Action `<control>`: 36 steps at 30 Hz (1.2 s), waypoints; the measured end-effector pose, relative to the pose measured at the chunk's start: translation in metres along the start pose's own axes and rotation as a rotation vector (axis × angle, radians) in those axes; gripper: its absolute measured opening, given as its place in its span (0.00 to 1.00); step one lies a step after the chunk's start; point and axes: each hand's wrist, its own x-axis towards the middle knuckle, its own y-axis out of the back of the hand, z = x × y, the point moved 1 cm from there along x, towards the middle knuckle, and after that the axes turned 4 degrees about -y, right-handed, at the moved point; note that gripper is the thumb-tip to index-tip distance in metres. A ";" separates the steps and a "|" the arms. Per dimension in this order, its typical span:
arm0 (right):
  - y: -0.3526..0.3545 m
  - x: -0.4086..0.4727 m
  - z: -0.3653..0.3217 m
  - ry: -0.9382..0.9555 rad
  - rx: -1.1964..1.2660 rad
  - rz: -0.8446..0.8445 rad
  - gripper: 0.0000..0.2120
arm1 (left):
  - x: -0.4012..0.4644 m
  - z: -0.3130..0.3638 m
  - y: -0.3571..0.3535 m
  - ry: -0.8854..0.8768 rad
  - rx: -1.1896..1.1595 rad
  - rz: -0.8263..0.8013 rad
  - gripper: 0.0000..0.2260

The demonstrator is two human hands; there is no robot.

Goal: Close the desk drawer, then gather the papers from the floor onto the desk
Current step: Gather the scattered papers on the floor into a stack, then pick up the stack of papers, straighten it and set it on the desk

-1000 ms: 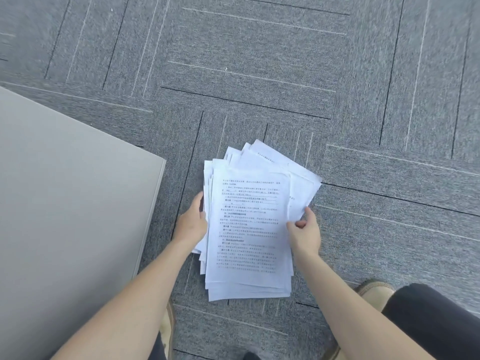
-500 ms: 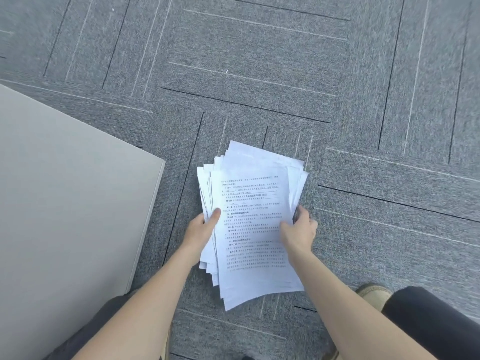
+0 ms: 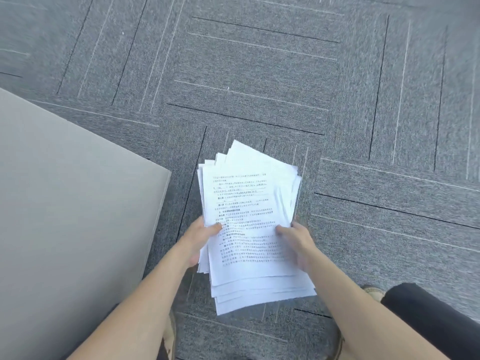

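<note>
Left hand (image 3: 198, 240) and right hand (image 3: 298, 242) each pinch a side of the loosely squared papers (image 3: 249, 224), held above the carpet floor (image 3: 259, 74), just beside the grey worktop (image 3: 65, 203).

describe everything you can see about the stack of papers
The stack of papers is a loose sheaf of white printed sheets, with black text in lines on the top page, too blurred to read. The sheets are fanned unevenly, with corners splaying out at the far end and edges stepped at the near end. It is held over the grey carpet, just right of the desk corner, gripped at its sides by the left hand and the right hand, thumbs on top.
</note>
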 end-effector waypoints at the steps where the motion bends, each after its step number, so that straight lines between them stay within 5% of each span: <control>1: 0.000 -0.008 -0.005 -0.005 0.033 -0.040 0.14 | -0.004 0.007 0.003 -0.005 -0.019 0.003 0.15; 8: 0.017 -0.080 -0.058 0.203 0.081 -0.076 0.09 | -0.063 0.080 0.016 -0.056 -0.087 -0.005 0.14; 13: 0.037 -0.152 -0.103 0.411 0.126 -0.086 0.31 | -0.145 0.163 0.018 -0.191 -0.043 0.032 0.15; 18: 0.067 -0.285 -0.160 0.635 0.166 -0.113 0.07 | -0.255 0.245 0.010 -0.445 -0.043 0.062 0.08; 22: 0.096 -0.385 -0.191 0.791 0.214 -0.104 0.06 | -0.344 0.295 0.010 -0.577 -0.046 0.022 0.16; 31: 0.139 -0.614 -0.203 1.108 0.332 -0.212 0.06 | -0.582 0.354 0.024 -0.931 -0.065 0.138 0.03; 36: 0.134 -0.733 -0.181 1.296 0.288 -0.271 0.11 | -0.724 0.339 0.051 -1.171 -0.028 0.270 0.08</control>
